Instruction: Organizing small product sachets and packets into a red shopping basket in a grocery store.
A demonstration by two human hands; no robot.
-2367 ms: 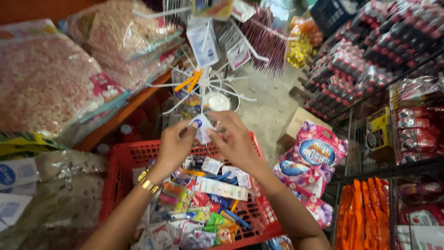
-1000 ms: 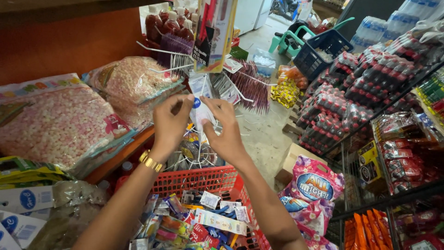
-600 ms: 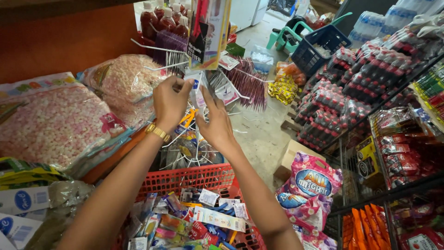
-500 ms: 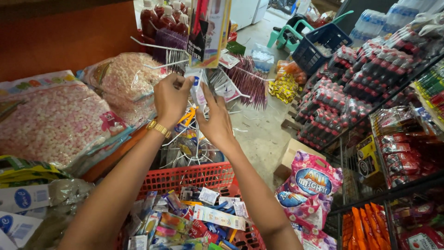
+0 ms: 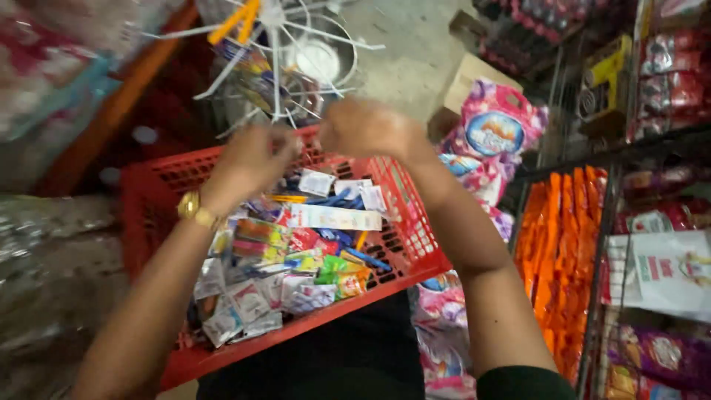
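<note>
— Where do you stand? Your left hand (image 5: 248, 159) and right hand (image 5: 366, 130) hover over the red basket (image 5: 148, 192) of small packets (image 5: 289, 252), under the white clip hanger (image 5: 274, 52); blur hides both grips

— Next you'd likely need one packet pinched cleanly

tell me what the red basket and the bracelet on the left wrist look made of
The red basket looks like moulded plastic: matte, with rows of slots in its walls. The bracelet looks like polished gold-coloured metal, from its shine; blur leaves that unsure.
</note>
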